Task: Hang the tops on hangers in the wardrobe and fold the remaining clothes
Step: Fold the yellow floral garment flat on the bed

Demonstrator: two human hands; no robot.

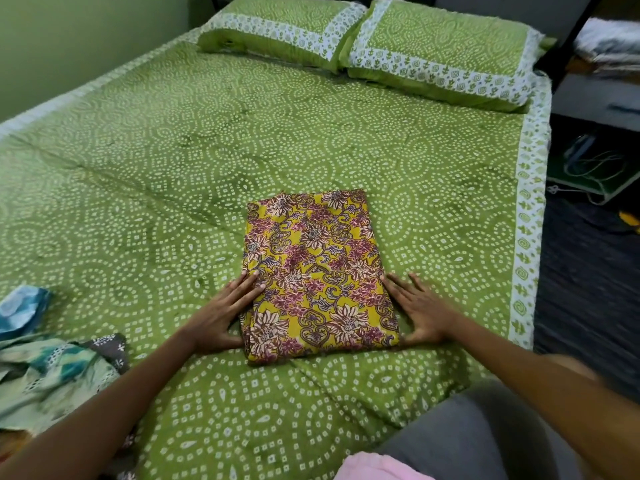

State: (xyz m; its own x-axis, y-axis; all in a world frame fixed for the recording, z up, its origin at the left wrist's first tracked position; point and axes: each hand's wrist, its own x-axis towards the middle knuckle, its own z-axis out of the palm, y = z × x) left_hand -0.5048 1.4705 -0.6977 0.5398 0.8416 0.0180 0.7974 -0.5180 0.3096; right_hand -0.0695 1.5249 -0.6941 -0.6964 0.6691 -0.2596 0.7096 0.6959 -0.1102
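Both flat, relaxed hands, left (pixel 221 311) and right (pixel 420 311), are pressed against folded floral cloth (pixel 320 275), frame center, on green bedspread (pixel 173 150).

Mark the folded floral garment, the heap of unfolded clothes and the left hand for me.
folded floral garment (pixel 320 271): head view, middle of its top face.
heap of unfolded clothes (pixel 59 372): head view, pale printed fabric at the bed's left edge.
left hand (pixel 221 313): head view, back of the hand.
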